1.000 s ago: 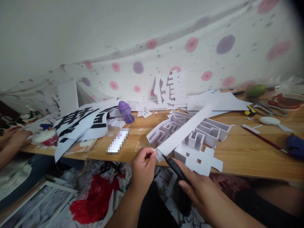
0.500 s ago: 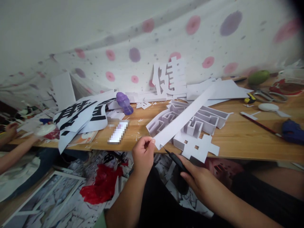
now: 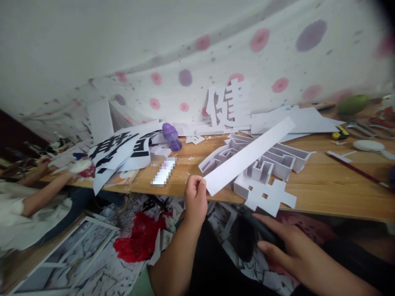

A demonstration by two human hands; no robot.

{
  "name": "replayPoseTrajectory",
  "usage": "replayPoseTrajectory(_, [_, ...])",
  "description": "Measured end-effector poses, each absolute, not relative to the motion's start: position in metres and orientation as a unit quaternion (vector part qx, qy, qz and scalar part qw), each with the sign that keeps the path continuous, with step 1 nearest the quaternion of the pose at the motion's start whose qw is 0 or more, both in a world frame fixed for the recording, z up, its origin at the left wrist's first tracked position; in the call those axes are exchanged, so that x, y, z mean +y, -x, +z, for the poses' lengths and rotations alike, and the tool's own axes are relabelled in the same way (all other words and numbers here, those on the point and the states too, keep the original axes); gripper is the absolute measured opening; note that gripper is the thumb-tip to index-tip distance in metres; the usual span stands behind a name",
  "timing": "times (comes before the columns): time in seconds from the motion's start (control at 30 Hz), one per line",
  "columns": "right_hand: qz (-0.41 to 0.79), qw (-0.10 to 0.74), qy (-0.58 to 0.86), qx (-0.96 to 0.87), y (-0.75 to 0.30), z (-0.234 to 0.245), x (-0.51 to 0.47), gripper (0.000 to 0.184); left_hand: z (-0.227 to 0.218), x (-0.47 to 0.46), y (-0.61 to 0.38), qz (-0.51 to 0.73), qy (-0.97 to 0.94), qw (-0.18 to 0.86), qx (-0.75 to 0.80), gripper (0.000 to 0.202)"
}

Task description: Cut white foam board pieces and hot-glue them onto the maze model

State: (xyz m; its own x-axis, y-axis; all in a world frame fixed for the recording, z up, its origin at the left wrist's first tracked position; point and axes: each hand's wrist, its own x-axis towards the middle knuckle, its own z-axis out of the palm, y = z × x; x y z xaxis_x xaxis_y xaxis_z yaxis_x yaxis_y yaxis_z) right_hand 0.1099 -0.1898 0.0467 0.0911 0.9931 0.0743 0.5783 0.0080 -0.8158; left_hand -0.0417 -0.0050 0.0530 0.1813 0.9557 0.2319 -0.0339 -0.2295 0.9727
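Observation:
Between thumb and fingers, my left hand [image 3: 196, 198] pinches the near end of a long white strip [image 3: 251, 156], which slants up and away to the right. My right hand [image 3: 286, 240] is wrapped round a black-handled craft knife [image 3: 262, 226], below the table edge and apart from the strip; its blade is hard to make out. Under the strip lies a white raised-wall letter form [image 3: 284, 160] with open channels. In front of it a flat white cut-out piece [image 3: 270, 196] with square holes overhangs the table's front edge.
On the wooden table [image 3: 314, 193] are a purple bottle [image 3: 172, 137], printed sheets [image 3: 123, 150], a standing white character [image 3: 230, 105], scissors [image 3: 358, 129] and a yellow tape measure [image 3: 340, 132]. A co-worker's arm [image 3: 46, 193] is at left. Scraps and a red bag [image 3: 138, 238] cover the floor.
My right hand with the craft knife has drawn back, down and right, away from the strip's near end. My left hand still pinches the strip. The view has shifted slightly.

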Motion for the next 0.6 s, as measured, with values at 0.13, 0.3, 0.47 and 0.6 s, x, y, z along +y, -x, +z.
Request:
replayPoseTrajectory(0.13, [0.211,0.385,0.66,-0.61,-0.122,0.042,-0.187,0.043,0.049,-0.006,0.031,0.506,-0.524,0.549,0.41,0.024])
replayPoseTrajectory(0.3, [0.179,0.38,0.652,-0.631,-0.121,0.035,-0.185,0.036,0.05,-0.009,0.026,0.442,-0.379,0.716,0.385,0.038])
replayPoseTrajectory(0.47, [0.165,0.397,0.659,-0.617,-0.129,0.044,-0.176,0.031,0.046,-0.008,0.028,0.409,-0.355,0.767,0.344,0.04])
replayPoseTrajectory(0.6, [0.126,0.424,0.685,-0.579,-0.149,0.073,-0.154,0.036,0.045,-0.012,0.032,0.394,-0.35,0.791,0.31,0.039])
